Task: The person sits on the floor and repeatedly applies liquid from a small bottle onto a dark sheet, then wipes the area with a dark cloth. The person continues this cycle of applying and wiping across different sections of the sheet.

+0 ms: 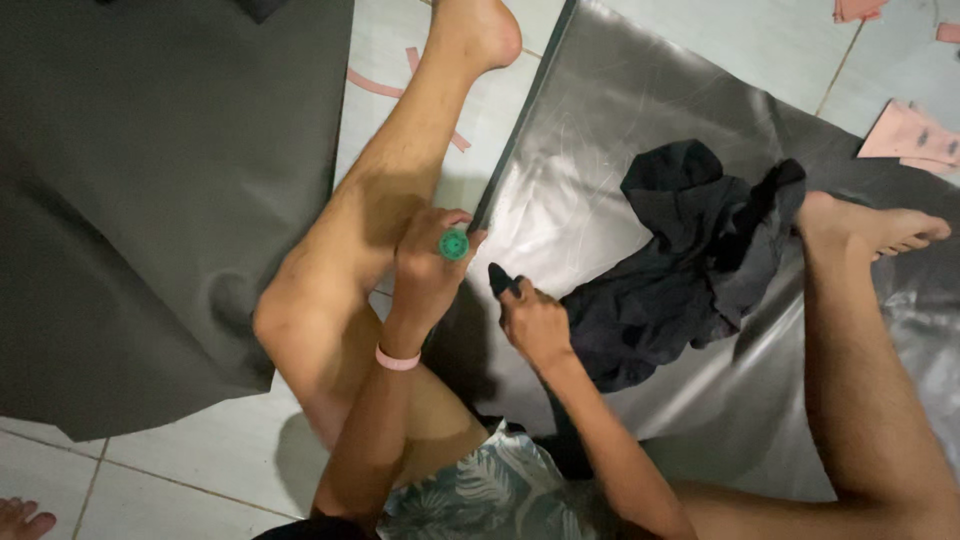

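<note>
Green ribbed round cap (454,244) — left hand (425,270) grip

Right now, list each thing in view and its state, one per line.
Left hand: closed around a round green tool.
Right hand: gripping a dark handle.
Silver sheet: spread flat on the tiled floor, shiny, wrinkled.
Black cloth: crumpled on the silver sheet.
Grey sheet: lying flat.
Pink scraps: scattered on tiles.
</note>
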